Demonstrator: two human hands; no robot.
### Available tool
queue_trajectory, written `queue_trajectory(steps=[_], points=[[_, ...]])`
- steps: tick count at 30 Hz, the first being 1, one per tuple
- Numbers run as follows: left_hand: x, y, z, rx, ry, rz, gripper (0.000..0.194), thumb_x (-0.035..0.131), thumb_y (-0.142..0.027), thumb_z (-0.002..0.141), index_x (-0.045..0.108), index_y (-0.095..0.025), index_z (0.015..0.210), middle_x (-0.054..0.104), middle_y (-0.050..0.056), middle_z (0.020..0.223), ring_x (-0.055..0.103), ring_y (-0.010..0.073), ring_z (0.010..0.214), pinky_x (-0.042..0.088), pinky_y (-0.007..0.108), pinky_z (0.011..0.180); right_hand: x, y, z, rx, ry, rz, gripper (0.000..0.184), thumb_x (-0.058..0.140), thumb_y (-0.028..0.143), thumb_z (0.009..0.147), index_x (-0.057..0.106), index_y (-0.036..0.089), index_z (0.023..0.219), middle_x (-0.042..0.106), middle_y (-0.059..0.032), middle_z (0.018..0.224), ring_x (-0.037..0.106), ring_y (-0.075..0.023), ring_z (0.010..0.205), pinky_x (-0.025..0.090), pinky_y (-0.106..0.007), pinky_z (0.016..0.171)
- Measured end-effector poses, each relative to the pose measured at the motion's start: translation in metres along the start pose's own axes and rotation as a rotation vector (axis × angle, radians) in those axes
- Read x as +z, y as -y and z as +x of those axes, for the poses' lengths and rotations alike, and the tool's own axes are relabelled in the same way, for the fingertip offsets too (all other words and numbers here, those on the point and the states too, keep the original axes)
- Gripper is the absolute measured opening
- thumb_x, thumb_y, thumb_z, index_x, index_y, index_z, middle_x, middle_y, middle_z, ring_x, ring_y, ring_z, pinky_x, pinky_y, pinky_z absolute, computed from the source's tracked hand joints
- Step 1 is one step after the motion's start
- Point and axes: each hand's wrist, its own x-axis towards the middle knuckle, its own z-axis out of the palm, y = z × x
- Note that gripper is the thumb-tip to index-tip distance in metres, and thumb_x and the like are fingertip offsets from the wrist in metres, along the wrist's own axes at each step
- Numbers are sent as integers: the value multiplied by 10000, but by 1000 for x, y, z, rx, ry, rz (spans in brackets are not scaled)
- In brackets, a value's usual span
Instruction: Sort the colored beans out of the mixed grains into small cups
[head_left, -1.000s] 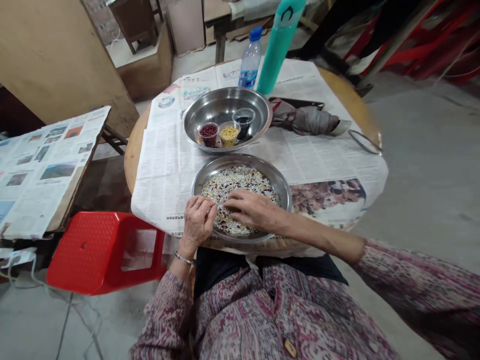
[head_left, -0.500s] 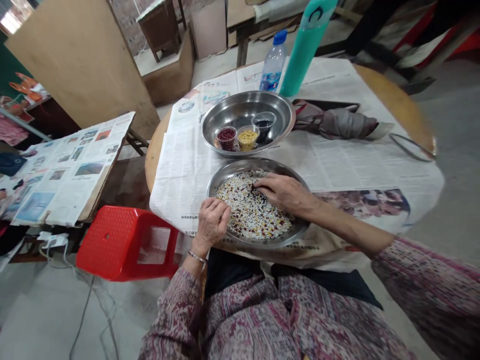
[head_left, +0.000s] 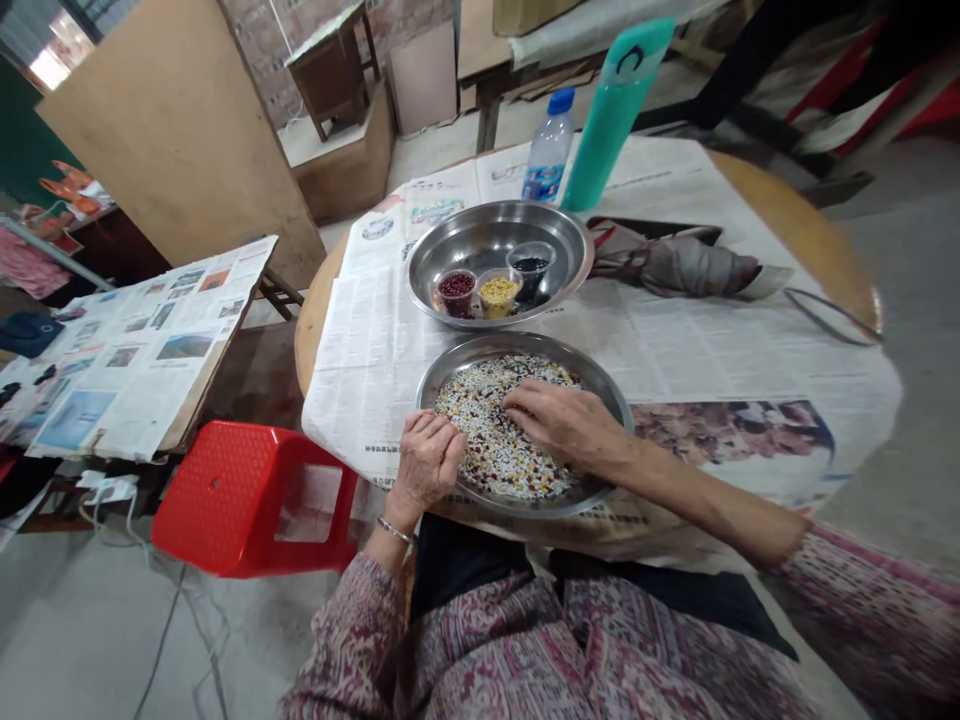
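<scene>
In the head view, a steel basin (head_left: 616, 392) close to my body holds a spread mix of white grains with yellow and dark red beans (head_left: 517, 478). My left hand (head_left: 429, 462) is closed at the basin's left rim, and whatever it may hold is hidden. Over the middle of the mix, my right hand (head_left: 566, 425) has its fingers bent down and drawn together at the grains; its fingertips' contents cannot be made out. Behind stands a second steel basin (head_left: 442, 228) with three clear cups: red beans (head_left: 456, 290), yellow beans (head_left: 499, 292) and black beans (head_left: 531, 268).
Newspaper (head_left: 360, 350) covers the round table. Toward its back stand a water bottle (head_left: 549, 150) and a teal bottle (head_left: 619, 120). A wrapped grey bundle (head_left: 675, 258) lies at the right. A red stool (head_left: 225, 500) and another newspaper-covered table (head_left: 150, 350) are on the left.
The view has tilted slightly, so the table appears lower. My right hand has shifted a little toward my body over the mix. The left hand remains closed at the rim.
</scene>
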Motion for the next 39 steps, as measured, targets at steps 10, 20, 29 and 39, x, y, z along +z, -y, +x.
queue_trajectory(steps=[10,20,29,39], points=[[-2,-1,0,-3,-3,-8,382,326,-226,1046,556,-208,742,646,21,747,603,172,752,464,420,966,-11,4,-1,-42,-14,9,196,500,198,950,685,220,886,728,-62,898,663,-196,837,480,-303,738],[0,0,-1,1,-73,-18,323,358,-172,1018,530,-211,748,634,21,721,609,176,730,488,415,927,-54,-11,103,131,-285,188,200,542,233,922,739,217,950,767,-68,1016,680,-226,937,505,-360,808],[1,0,-1,16,-76,-3,324,346,-169,1020,518,-212,749,607,16,703,589,171,703,497,402,914,-58,-12,190,125,-38,-80,308,510,223,938,779,234,1089,751,-110,1103,614,-290,1072,484,-387,781],[2,0,-2,16,-82,-28,330,354,-175,1031,507,-202,740,596,9,704,559,157,714,483,392,930,-48,-12,199,112,37,-153,295,495,198,952,775,201,1045,740,-121,1122,620,-269,1057,445,-356,793]])
